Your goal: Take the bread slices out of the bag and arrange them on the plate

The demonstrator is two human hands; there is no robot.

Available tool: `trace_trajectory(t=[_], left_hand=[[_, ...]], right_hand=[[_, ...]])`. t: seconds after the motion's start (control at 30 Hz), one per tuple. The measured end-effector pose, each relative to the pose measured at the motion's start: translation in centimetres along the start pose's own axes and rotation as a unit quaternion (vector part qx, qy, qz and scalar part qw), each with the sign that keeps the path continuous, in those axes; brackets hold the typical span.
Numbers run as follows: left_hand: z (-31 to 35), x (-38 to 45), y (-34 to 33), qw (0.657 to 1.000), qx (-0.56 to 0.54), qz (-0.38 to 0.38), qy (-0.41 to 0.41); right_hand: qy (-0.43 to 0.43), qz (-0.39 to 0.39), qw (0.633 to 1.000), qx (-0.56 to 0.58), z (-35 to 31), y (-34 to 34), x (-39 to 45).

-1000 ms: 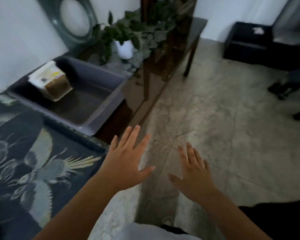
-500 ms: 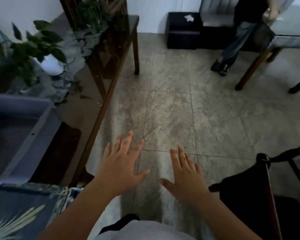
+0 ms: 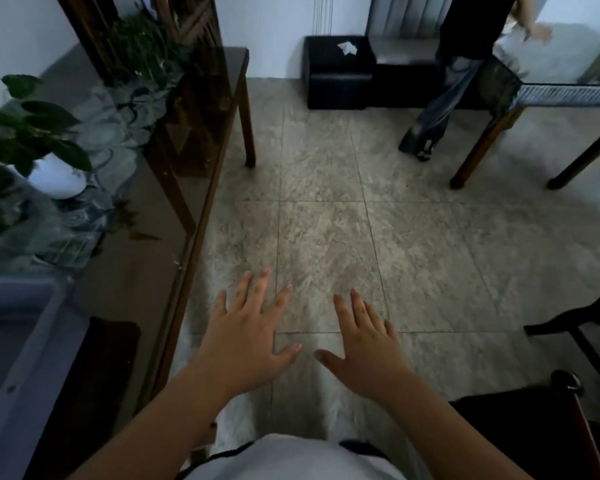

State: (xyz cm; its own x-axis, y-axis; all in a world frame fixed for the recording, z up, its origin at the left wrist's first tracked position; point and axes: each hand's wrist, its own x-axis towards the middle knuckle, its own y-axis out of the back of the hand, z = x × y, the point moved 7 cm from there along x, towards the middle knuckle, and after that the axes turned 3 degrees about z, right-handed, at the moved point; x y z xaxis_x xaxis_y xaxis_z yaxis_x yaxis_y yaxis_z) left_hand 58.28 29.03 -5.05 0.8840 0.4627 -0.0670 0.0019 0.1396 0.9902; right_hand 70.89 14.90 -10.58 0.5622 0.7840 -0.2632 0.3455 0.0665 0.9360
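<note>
Nearest to the camera, the left hand [image 3: 248, 336] and the right hand [image 3: 368, 344] are stretched out side by side, palms down, above the grey stone-tiled floor [image 3: 326, 237]. Both hands have the fingers spread wide and hold nothing; the two thumbs point toward each other with a small gap between them.

At the left edge there is the corner of a grey plastic tub [image 3: 18, 327], which rests on a long dark wooden table with a glass top [image 3: 160, 188]. The bread bag, the bread slices and the plate are not in this view, so I cannot tell where they are.

Farther on the same table stands a green leafy plant in a white round pot [image 3: 54, 173]. At the right edge, a dark wooden chair [image 3: 575, 403] is partly visible.

At the far wall there is a black square footstool [image 3: 336, 74] with a small white crumpled paper [image 3: 347, 48] on it. Beside it, a second person's legs in loose grey trousers [image 3: 444, 95] stand next to another table [image 3: 565, 88].

No writing or label can be read anywhere.
</note>
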Motion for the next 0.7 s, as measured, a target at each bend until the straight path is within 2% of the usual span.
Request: trace_trajectory(t=[0.17,0.43,0.57,0.7], left_hand=[[-2.2,4.7,0.8,1.0,0.008,-0.006,-0.001],[-4.6,13.2,0.2,0.999,0.006,-0.026,0.042],[-6.3,16.0,0.9,0.994,0.009,-0.023,0.103],[-10.1,15.4,1.4,0.971,-0.019,-0.019,0.239]], right_hand=[[-0.005,-0.008,1.0,0.001,-1.0,1.5,4.9],[0.053,-0.046,0.997,-0.022,0.2,2.9,15.8],[0.104,-0.067,0.991,-0.055,0.5,4.3,22.5],[0.223,-0.094,0.965,-0.104,-3.7,5.5,27.7]])
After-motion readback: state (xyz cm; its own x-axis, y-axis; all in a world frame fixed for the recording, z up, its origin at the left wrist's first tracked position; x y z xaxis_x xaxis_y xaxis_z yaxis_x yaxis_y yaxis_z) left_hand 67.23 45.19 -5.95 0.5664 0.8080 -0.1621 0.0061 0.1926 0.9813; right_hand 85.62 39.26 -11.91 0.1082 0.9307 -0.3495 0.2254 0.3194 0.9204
